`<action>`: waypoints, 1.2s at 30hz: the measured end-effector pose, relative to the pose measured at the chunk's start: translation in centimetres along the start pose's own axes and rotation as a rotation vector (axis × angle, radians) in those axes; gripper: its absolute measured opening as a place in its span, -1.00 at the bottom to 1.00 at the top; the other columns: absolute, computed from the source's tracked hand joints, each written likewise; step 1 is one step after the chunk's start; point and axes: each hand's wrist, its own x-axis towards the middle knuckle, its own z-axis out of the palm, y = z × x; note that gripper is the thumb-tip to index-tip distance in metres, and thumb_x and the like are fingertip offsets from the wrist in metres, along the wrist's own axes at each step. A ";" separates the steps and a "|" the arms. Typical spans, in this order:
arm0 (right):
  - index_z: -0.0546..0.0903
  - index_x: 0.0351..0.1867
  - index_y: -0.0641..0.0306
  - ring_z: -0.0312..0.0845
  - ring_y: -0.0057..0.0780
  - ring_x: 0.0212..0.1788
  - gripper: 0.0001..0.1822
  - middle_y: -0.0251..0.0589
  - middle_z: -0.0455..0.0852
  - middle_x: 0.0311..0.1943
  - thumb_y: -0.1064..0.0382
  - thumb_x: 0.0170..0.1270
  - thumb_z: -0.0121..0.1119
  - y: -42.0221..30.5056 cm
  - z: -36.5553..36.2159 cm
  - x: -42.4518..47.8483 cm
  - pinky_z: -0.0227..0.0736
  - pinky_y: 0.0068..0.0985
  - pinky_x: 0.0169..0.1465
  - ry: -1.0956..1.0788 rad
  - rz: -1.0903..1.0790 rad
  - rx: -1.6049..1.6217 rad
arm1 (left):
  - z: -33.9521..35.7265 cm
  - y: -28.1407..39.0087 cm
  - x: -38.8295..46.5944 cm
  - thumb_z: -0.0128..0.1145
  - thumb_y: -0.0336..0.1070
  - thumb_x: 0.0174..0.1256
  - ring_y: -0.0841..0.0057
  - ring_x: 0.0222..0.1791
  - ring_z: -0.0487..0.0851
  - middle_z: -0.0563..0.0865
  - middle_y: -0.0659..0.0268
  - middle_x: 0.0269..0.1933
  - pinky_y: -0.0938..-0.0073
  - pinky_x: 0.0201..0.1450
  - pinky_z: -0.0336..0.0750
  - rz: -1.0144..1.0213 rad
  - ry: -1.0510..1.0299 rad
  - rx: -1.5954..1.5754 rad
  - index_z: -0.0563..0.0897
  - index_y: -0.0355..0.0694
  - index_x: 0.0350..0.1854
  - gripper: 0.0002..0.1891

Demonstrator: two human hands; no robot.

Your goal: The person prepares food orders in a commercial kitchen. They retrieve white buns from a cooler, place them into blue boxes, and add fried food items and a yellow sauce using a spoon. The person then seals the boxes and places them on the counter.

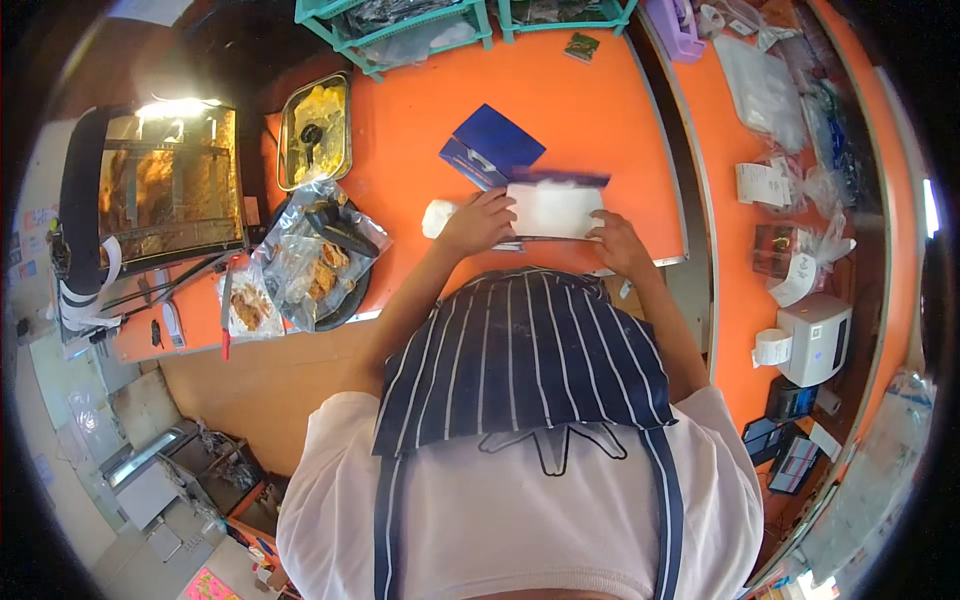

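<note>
In front of me is an open paperboard box (553, 210), white inside with a dark blue edge at its far side, which looks blurred. My left hand (480, 223) grips its left end, fingers curled over the edge. At the right end, my right hand (618, 241) holds the corner between bent fingers. A blue printed carton (504, 142) lies just beyond, partly behind the box. Beside my left wrist sits a small white bundle (438, 218), perhaps wrapped in paper; my hand hides part of it.
To the left, a clear plastic bag (300, 262) with fried pieces and black-handled tongs lies on a dark round tray. Behind it stand a metal pan (345, 135) of yellow food and a lit glass display warmer (169, 191). Teal racks (420, 37) line the back. A receipt printer (816, 337) stands right.
</note>
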 end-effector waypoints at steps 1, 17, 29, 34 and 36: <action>0.76 -0.20 0.22 0.58 -0.06 0.15 -0.79 -0.03 0.72 0.04 0.24 0.15 0.27 -0.5 0.7 -0.1 0.49 -0.13 0.17 0.085 0.003 0.101 | -0.5 0.3 -0.1 0.29 -0.06 0.25 0.17 0.35 0.47 0.59 0.24 0.21 0.08 0.36 0.38 -0.042 0.017 -0.016 0.64 -0.06 0.07 -0.62; 0.65 -0.07 0.45 0.67 0.06 -0.06 -0.58 0.17 0.73 -0.17 0.20 0.08 0.34 -1.3 3.8 3.9 0.62 -0.15 0.08 0.018 0.357 -0.255 | -6.3 1.1 -2.2 0.60 -0.15 -0.19 0.15 0.24 0.56 0.64 0.12 0.15 0.07 0.36 0.41 -0.444 -0.170 -0.143 0.59 -0.10 0.21 -0.23; 0.66 -0.14 0.43 0.65 0.07 -0.07 -0.63 0.12 0.73 -0.17 0.23 0.05 0.37 -1.5 3.7 4.8 0.59 -0.15 0.09 -0.034 0.337 -0.255 | 3.9 1.5 9.7 0.47 -0.30 -0.04 0.11 0.37 0.50 0.57 0.07 0.29 0.12 0.42 0.41 -0.230 -0.353 -0.114 0.48 -0.18 0.33 -0.24; 0.64 -0.11 0.41 0.65 0.04 -0.04 -0.62 0.11 0.73 -0.13 0.24 0.05 0.38 -1.2 4.1 3.4 0.57 -0.19 0.13 0.085 0.287 -0.162 | 3.7 0.0 9.7 0.47 -0.40 -0.06 0.11 0.39 0.48 0.49 0.17 0.41 0.15 0.45 0.39 -0.054 -0.467 0.048 0.44 -0.06 0.34 -0.21; 0.61 -0.01 0.40 0.64 0.03 -0.02 -0.54 0.12 0.72 -0.12 0.24 0.05 0.40 -1.1 4.4 3.4 0.57 -0.19 0.12 0.092 0.286 -0.187 | 3.6 0.1 9.8 0.43 -0.44 -0.02 0.14 0.38 0.50 0.51 0.19 0.39 0.15 0.44 0.40 0.055 -0.379 0.004 0.47 -0.06 0.30 -0.28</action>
